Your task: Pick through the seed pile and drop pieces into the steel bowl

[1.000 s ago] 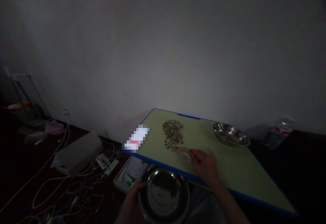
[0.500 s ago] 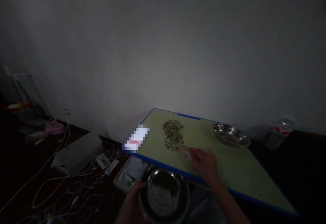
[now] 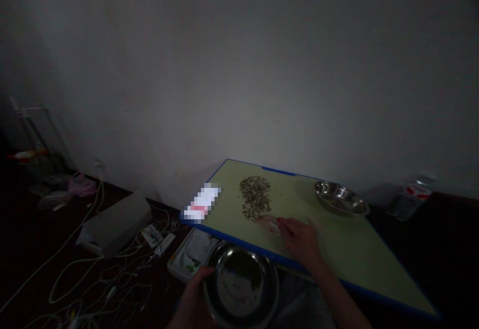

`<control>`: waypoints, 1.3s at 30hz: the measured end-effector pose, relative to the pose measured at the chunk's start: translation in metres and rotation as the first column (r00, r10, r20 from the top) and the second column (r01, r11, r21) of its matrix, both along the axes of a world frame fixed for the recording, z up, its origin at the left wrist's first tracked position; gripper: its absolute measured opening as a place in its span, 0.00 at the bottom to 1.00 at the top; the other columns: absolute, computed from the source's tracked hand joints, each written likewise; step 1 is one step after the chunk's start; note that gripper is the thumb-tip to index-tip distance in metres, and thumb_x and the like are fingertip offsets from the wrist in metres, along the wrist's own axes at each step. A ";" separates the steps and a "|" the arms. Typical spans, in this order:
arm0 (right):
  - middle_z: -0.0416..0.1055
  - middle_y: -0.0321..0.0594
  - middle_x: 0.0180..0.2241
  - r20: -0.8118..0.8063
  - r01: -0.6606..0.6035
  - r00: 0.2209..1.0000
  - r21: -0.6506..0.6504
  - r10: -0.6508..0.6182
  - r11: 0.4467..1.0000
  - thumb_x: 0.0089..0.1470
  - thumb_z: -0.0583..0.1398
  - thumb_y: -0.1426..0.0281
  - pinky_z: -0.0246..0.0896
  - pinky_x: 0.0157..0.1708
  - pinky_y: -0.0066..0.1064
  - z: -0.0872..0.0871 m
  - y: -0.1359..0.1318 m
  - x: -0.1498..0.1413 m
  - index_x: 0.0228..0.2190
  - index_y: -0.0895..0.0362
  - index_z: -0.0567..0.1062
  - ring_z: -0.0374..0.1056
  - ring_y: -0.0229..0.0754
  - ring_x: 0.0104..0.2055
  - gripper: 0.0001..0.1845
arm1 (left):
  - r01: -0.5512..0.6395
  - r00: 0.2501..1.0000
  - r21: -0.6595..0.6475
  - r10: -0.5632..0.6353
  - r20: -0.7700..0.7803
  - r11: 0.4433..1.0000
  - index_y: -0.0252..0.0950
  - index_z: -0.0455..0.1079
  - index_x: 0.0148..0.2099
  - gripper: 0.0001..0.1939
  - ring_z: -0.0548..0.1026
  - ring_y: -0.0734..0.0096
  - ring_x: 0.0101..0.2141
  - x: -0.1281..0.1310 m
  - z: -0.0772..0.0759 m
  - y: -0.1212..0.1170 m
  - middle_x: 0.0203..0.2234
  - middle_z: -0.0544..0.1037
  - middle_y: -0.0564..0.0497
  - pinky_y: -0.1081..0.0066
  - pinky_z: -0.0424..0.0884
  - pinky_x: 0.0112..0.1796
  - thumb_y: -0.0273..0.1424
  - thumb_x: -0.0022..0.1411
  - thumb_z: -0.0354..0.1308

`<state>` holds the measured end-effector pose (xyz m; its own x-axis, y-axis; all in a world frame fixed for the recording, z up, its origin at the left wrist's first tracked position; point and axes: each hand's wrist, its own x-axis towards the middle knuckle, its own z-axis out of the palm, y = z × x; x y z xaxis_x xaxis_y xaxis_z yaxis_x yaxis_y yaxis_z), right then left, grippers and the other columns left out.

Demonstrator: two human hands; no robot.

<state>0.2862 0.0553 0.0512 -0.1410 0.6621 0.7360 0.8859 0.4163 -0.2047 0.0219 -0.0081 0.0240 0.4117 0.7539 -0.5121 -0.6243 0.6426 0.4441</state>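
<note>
My left hand (image 3: 193, 294) grips the rim of a shiny steel bowl (image 3: 241, 289) just below the near edge of the board; a few dark specks show inside it. Over the pale green board (image 3: 299, 194) with blue edging, my right hand (image 3: 301, 239) pinches a clear, rounded plastic piece (image 3: 270, 224), whose exact kind I cannot make out. Its far edge is at the near end of a patch of small brown grains (image 3: 255, 197) spread on the board. A second steel bowl (image 3: 341, 199) sits at the board's right side.
A blurred-out white and pink item (image 3: 202, 203) lies at the board's left corner. A clear container with a red label (image 3: 409, 194) stands to the right. On the left floor are a grey box (image 3: 114, 224), a pink bag (image 3: 82, 185) and tangled cables (image 3: 112, 281). A white tray (image 3: 190, 256) sits below the board.
My right hand and the clear plastic piece have shifted slightly left, with the piece lying a little flatter. The grains and both bowls look the same.
</note>
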 end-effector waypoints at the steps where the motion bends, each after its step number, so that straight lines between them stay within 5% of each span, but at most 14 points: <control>1: 0.79 0.42 0.30 -0.006 -0.011 1.000 0.007 0.011 1.000 0.59 0.52 0.69 0.66 0.29 0.26 0.000 0.000 0.000 0.33 0.57 0.80 0.74 0.39 0.28 0.17 | 0.009 1.000 0.003 -0.009 0.008 1.000 0.32 0.75 0.25 0.14 0.78 0.56 0.33 0.000 0.000 0.000 0.17 0.79 0.47 0.62 0.66 0.42 0.33 0.56 0.53; 15: 0.78 0.43 0.30 0.005 -0.059 0.998 0.047 0.058 0.997 0.59 0.52 0.71 0.67 0.30 0.27 0.000 -0.004 -0.013 0.33 0.58 0.80 0.73 0.38 0.27 0.15 | -0.005 0.998 -0.008 0.006 0.063 1.000 0.32 0.75 0.28 0.12 0.78 0.56 0.33 0.000 -0.003 0.001 0.19 0.81 0.47 0.63 0.66 0.42 0.33 0.55 0.54; 39: 0.78 0.44 0.29 0.065 0.032 0.997 0.045 -0.035 0.998 0.59 0.51 0.71 0.65 0.30 0.27 0.002 -0.003 -0.024 0.32 0.59 0.80 0.72 0.38 0.27 0.17 | 0.025 0.999 -0.031 -0.024 0.030 0.999 0.32 0.76 0.26 0.14 0.79 0.55 0.33 -0.001 0.004 0.001 0.17 0.80 0.47 0.62 0.66 0.44 0.33 0.55 0.53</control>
<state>0.2619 0.0519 0.0532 -0.1686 0.6347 0.7541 0.9103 0.3937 -0.1278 0.0208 -0.0070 0.0283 0.4454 0.7269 -0.5228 -0.6210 0.6714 0.4045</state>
